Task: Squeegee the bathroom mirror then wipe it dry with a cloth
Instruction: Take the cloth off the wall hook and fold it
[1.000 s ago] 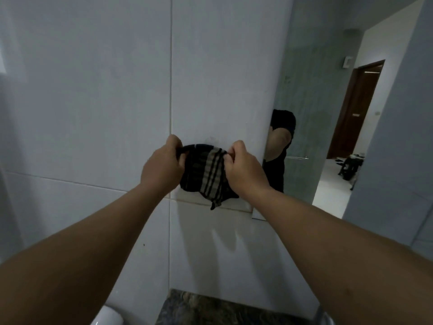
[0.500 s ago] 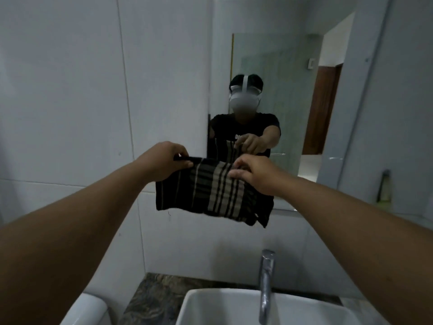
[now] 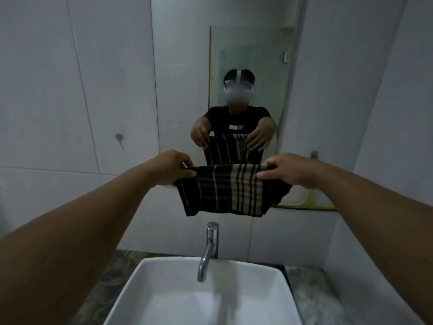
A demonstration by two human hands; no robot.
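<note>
A black cloth with beige stripes (image 3: 225, 191) hangs spread flat in front of me, above the tap. My left hand (image 3: 174, 167) pinches its upper left corner and my right hand (image 3: 287, 170) pinches its upper right corner. Straight ahead is the bathroom mirror (image 3: 185, 66), a tall pane on the tiled wall; it reflects me holding the cloth. The cloth hangs a little short of the glass, covering part of the mirror's bottom edge. A yellow-green squeegee (image 3: 309, 201) lies on the ledge below the mirror at the right, partly behind the cloth.
A white square basin (image 3: 145, 289) sits below on a dark stone counter (image 3: 105, 277), with a chrome tap (image 3: 209, 247) rising at its back. White tiled walls stand left and right. A small wall fitting (image 3: 119, 138) is on the left tile.
My view has swung right and down, from the left wall to face the mirror and basin. The bunched cloth has been pulled out flat as my hands moved apart.
</note>
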